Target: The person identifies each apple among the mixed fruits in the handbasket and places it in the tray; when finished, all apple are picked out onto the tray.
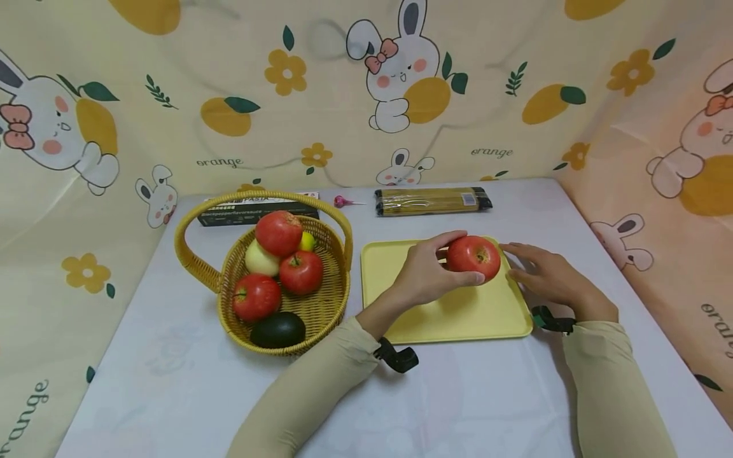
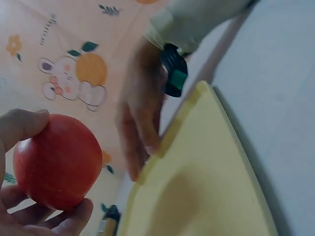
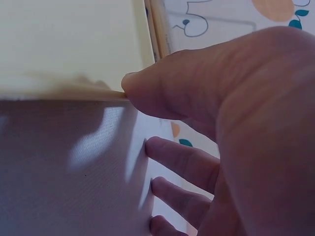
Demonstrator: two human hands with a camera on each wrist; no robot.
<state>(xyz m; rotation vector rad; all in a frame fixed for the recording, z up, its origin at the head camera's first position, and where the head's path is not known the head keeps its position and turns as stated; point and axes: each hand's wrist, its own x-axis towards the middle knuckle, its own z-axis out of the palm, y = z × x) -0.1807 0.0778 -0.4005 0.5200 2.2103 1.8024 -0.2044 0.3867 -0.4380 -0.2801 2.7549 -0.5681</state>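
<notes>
My left hand [image 1: 426, 270] holds a red apple [image 1: 473, 258] above the yellow tray [image 1: 446, 331], thumb on one side and fingers on the other. The left wrist view shows the same apple [image 2: 58, 162] between thumb and fingertips. On the tray's right side is my right hand [image 1: 546, 277], its fingers extended and spread. In the right wrist view, the right thumb [image 3: 157, 91] lies right at the tray's rim [image 3: 64, 94], while the other fingers [image 3: 179, 160] reach down beside it, near the white tabletop.
A wicker basket [image 1: 227, 327] with a tall handle holds several red apples, a pale round fruit [image 1: 261, 257], a small yellow fruit [image 1: 307, 242] and a dark green avocado [image 1: 279, 329]. Behind stand a pasta box [image 1: 258, 212], a pink lollipop [image 1: 342, 201] and a noodle packet [image 1: 432, 201].
</notes>
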